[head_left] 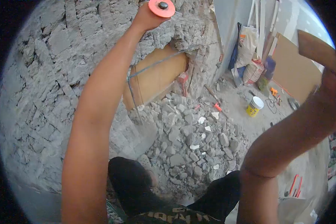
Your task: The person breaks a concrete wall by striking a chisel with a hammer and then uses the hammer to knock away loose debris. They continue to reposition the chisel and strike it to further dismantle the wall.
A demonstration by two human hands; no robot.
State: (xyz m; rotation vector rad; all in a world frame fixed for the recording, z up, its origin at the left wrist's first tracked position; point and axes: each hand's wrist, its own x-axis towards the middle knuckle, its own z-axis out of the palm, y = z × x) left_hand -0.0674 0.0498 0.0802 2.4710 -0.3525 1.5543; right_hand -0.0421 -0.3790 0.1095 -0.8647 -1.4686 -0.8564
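My left hand (149,18) is closed around a chisel, up against the rough broken wall (59,74). Its round orange-pink guard (162,8) surrounds the metal striking end (163,5); the rest of the chisel is hidden. My right hand (334,80) is raised at the far right edge, dark and partly cut off. It grips what looks like a hammer (317,48), smeared by motion. Below my left hand, an opening in the wall shows a tan panel (156,71) crossed by a bluish bar (156,66).
Broken rubble (186,138) lies between my legs and the wall. A long tool with an orange end (217,107) rests beyond it. Farther right stand a white-and-yellow bucket (255,106), sacks (247,46) and a leaning brown board (295,67). Red-handled tools (295,186) lie lower right.
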